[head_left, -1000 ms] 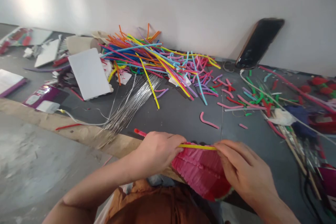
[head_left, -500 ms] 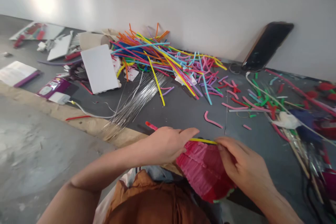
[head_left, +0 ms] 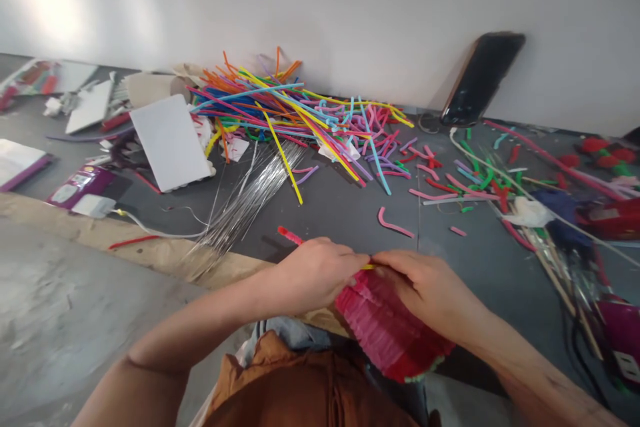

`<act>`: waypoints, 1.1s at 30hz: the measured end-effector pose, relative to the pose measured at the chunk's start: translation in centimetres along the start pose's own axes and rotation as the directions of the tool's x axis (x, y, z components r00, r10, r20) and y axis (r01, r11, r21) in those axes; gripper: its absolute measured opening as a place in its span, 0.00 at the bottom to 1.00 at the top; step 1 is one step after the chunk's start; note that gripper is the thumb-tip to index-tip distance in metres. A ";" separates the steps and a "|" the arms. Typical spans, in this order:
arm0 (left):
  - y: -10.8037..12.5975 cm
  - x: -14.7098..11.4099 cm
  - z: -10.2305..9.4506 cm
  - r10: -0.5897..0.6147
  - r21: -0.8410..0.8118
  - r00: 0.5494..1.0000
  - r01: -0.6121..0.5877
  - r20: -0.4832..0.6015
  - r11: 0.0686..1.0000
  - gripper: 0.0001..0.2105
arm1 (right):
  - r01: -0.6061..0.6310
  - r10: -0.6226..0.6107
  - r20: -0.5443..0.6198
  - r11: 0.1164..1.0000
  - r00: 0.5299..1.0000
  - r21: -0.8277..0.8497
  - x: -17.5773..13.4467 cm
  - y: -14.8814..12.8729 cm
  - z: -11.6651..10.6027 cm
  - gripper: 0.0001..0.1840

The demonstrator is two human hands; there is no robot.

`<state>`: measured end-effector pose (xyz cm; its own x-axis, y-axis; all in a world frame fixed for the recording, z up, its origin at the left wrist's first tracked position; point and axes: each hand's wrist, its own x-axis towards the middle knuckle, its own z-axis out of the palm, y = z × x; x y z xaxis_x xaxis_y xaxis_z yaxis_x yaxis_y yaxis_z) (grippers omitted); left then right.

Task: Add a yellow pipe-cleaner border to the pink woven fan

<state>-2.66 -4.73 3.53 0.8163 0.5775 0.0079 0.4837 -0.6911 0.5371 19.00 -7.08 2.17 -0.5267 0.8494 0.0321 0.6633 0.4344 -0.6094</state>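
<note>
My left hand [head_left: 320, 277] is closed at the top of a pink, ribbed, fan-shaped pipe-cleaner piece [head_left: 385, 327] that turns red towards its green-edged lower end. A pink stem with a red tip [head_left: 289, 235] pokes out beyond the left hand. Only a short bit of a yellow pipe cleaner [head_left: 368, 267] shows, lying across the top of the fan between my hands. Fingers of my right hand [head_left: 425, 287] are bent together on that yellow strip, fingertips close against the left thumb. Most of the yellow strip is hidden by the fingers.
A heap of colourful pipe cleaners [head_left: 280, 103] lies along the wall, with silver wires [head_left: 255, 190] before it. A phone [head_left: 483, 80] leans on the wall, its white cable running right. Further left are a white card [head_left: 171, 142] and a purple box [head_left: 83, 185].
My right hand has slid left along the yellow pipe cleaner until it meets my left hand. Less of the yellow shows now. The whole view has shifted slightly.
</note>
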 end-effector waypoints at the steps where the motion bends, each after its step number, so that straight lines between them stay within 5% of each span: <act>1: 0.1 0.1 -0.2 -0.012 0.026 1.000 0.012 0.006 1.000 0.12 | -0.014 0.014 -0.008 1.000 1.000 0.023 0.2 -0.1 0.1 0.15; 4: 0.0 -0.2 -0.5 -0.024 0.162 0.997 0.036 -0.080 0.986 0.15 | -0.051 0.054 -0.067 0.998 0.996 0.042 0.3 0.1 0.0 0.14; 6: -0.2 -0.9 -0.2 -0.012 0.221 0.957 0.080 -0.291 0.972 0.14 | -0.087 0.091 -0.136 0.996 0.987 0.036 0.1 0.6 -0.2 0.12; 8: -0.4 -1.7 0.5 -0.055 0.134 0.830 0.155 -0.555 0.979 0.06 | -0.129 0.136 -0.214 0.991 0.967 0.045 -0.2 1.0 -0.4 0.11; 10: -0.6 -1.9 1.6 -0.252 -0.142 0.696 0.213 -0.672 0.967 0.06 | -0.172 0.186 -0.279 0.982 0.942 0.075 -0.3 1.0 -0.6 0.11; 11: -0.6 -1.8 2.2 -0.382 -0.328 0.694 0.217 -0.610 0.919 0.10 | -0.188 0.208 -0.302 0.978 0.930 0.094 -0.3 0.9 -0.6 0.11; 13: -0.5 -1.0 3.2 -0.530 -0.699 0.765 0.149 -0.367 0.699 0.21 | -0.190 0.220 -0.322 0.974 0.921 0.121 -0.1 0.6 -0.7 0.11; 15: -0.3 0.2 3.8 -0.522 -0.893 0.835 0.089 -0.174 0.441 0.22 | -0.159 0.188 -0.306 0.980 0.933 0.118 0.2 0.4 -0.7 0.11; 17: 0.0 1.1 4.0 -0.530 -0.956 0.842 0.062 -0.105 0.288 0.19 | -0.118 0.137 -0.296 0.990 0.945 0.081 0.4 0.6 -0.9 0.11; 23: 0.4 1.5 3.7 -0.654 -0.946 0.750 0.136 -0.096 0.296 0.24 | 0.088 -0.101 -0.321 0.995 0.942 -0.055 0.4 2.9 -3.4 0.17; 33: 1.1 2.1 3.4 -0.627 -0.969 0.776 0.103 -0.062 0.224 0.14 | 0.149 -0.148 -0.245 0.989 0.958 -0.013 1.2 3.1 -5.0 0.14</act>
<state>0.63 -5.79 1.27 0.3106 0.9089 -0.2784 -0.1134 0.3262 0.9385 23.09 -3.21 4.22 -0.4722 0.8232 0.3151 0.5845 0.5601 -0.5871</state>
